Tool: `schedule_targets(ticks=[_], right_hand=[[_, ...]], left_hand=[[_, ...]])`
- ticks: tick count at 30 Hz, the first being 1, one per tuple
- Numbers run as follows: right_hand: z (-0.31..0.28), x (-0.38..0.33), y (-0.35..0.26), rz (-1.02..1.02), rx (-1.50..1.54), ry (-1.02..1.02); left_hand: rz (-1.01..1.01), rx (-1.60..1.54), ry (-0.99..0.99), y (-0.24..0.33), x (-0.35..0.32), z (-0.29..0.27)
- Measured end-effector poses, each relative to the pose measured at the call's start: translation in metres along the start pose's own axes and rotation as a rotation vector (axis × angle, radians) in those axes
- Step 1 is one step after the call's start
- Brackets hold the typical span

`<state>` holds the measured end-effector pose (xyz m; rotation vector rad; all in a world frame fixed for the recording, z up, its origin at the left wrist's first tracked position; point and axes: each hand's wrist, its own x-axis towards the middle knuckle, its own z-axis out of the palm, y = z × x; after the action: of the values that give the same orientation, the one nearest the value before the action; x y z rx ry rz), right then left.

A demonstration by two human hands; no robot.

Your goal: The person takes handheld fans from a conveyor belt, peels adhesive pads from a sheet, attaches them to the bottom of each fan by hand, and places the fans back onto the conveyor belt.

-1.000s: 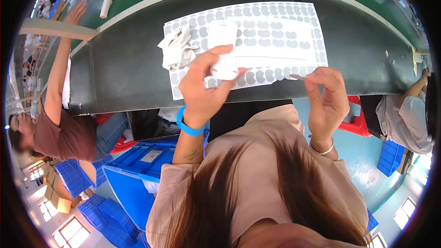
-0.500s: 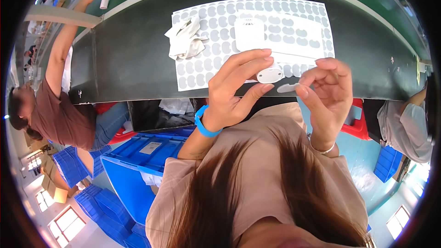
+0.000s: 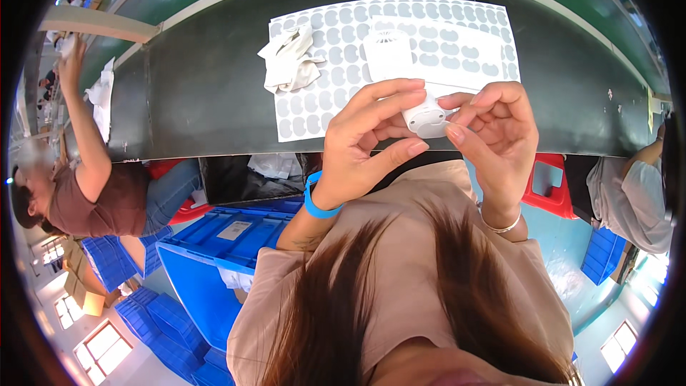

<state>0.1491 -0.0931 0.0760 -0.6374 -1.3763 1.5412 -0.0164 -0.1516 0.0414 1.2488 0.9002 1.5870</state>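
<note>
Clamping device in left grip, sticker in right grip, near sheet and cloth.

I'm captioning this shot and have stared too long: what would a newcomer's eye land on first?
Probably the centre, where the left hand holds a white device and the right hand has a grey sticker at its near end. Just beyond, a white sheet of grey shapes stands out on the dark table, a crumpled white cloth on its left part. Bright blue crates sit at lower left.
</note>
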Motion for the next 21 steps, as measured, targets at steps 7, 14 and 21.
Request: schedule_targets(ticks=[7, 14, 21], right_hand=[[0.0009, 0.0025, -0.001, 0.036, 0.004, 0.008], [-0.0011, 0.0043, -0.0006, 0.045, 0.012, 0.022], [-0.0022, 0.0046, -0.0013, 0.049, 0.021, 0.032]], left_hand=[[-0.01, -0.043, -0.008, -0.0018, 0.0013, -0.0004], [-0.018, -0.015, -0.009, -0.0032, 0.0037, 0.0003], [-0.027, -0.02, -0.003, -0.0025, 0.0042, 0.0029]])
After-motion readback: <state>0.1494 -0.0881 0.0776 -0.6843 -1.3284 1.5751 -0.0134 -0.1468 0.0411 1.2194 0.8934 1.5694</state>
